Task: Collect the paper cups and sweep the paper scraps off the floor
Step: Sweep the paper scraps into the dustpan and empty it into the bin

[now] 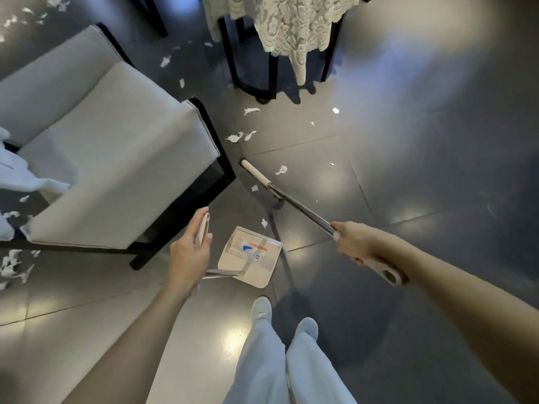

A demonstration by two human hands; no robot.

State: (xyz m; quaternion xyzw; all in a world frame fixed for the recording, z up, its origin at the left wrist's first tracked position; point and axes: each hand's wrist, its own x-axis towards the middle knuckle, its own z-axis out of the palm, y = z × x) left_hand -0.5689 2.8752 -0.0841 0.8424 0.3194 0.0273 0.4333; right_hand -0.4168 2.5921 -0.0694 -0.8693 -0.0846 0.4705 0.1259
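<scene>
My right hand (354, 243) grips the broom handle (303, 212); the pale broom head (256, 172) rests on the floor by the armchair's corner. My left hand (189, 249) holds the upright dustpan handle (202, 228). The white dustpan (253, 268) stands on the dark tiles just ahead of my feet, a label showing inside it. White paper scraps (237, 137) lie scattered around the broom head, under the table and along the left edge (11, 266). No paper cup is visible.
A grey armchair (102, 153) on a black frame fills the left. A black-legged table (268, 80) draped with a lace cloth (291, 24) stands ahead. Glossy dark floor (423, 141) spreads to the right. My shoes and pale trousers (280, 360) are at the bottom.
</scene>
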